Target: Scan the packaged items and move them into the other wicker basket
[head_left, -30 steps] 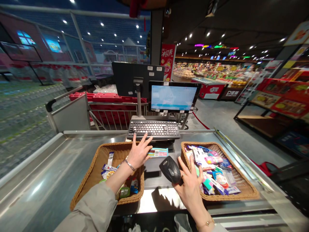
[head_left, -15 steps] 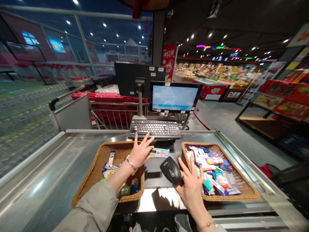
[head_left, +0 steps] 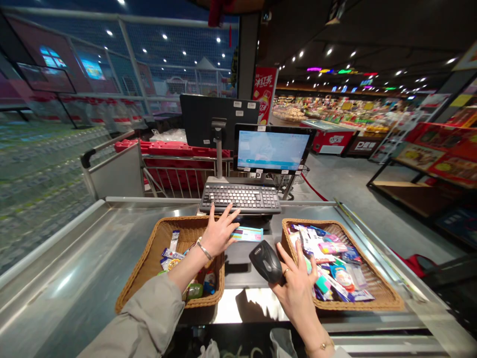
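My left hand (head_left: 218, 236) reaches over the right side of the left wicker basket (head_left: 138, 263), its outer fingers spread toward the black keyboard (head_left: 240, 196). Between its thumb and index finger seems to be the left end of a light blue, flat packet (head_left: 249, 233); the grip is partly hidden. In my right hand (head_left: 296, 286) is a black barcode scanner (head_left: 265, 261), with its head tilted up and left toward the packet. Some of its fingers stretch out beside the right wicker basket (head_left: 383, 298). That basket holds many small snack packets (head_left: 335, 263).
Both baskets rest on a metal checkout counter (head_left: 74, 253). Behind the keyboard stand a lit screen (head_left: 271, 150) and a second monitor (head_left: 218, 119) seen from behind. Beyond the counter is a metal cart (head_left: 175, 171). A shelf with red boxes (head_left: 439, 149) stands at right.
The packet at my left hand has turned, and its barcode no longer shows. The whole view has shifted slightly. Both hands stay in nearly the same place.
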{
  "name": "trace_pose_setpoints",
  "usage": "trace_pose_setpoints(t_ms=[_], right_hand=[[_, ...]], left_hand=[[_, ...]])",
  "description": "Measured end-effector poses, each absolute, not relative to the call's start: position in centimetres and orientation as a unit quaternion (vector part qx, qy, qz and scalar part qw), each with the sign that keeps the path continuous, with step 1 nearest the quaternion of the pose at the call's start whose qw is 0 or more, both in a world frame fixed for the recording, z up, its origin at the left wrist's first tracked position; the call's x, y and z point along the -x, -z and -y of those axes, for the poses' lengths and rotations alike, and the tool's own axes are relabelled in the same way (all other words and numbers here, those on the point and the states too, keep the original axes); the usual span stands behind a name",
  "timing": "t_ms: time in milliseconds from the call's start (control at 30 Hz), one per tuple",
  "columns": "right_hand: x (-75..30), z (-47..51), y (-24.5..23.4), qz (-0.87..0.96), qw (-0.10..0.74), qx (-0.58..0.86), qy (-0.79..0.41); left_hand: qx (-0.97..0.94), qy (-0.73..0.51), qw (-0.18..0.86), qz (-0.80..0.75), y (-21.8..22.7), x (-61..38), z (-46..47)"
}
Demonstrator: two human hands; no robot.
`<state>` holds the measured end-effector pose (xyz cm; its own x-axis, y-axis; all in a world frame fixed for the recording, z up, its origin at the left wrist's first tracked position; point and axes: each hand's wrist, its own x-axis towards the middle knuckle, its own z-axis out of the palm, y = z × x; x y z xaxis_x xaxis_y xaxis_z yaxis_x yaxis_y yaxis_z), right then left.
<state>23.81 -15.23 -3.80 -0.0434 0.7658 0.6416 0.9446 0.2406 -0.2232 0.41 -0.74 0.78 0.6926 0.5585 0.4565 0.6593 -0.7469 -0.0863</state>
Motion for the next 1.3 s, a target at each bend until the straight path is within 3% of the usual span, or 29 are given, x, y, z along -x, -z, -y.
trace_pose_setpoints(t_ms=[1300], right_hand=[[-28.6, 17.5, 4.1, 0.616, 0.325, 0.684, 0.216]], left_hand=[[0.938, 0.214, 0.102, 0.254, -2.1, -7.5, 0.1]])
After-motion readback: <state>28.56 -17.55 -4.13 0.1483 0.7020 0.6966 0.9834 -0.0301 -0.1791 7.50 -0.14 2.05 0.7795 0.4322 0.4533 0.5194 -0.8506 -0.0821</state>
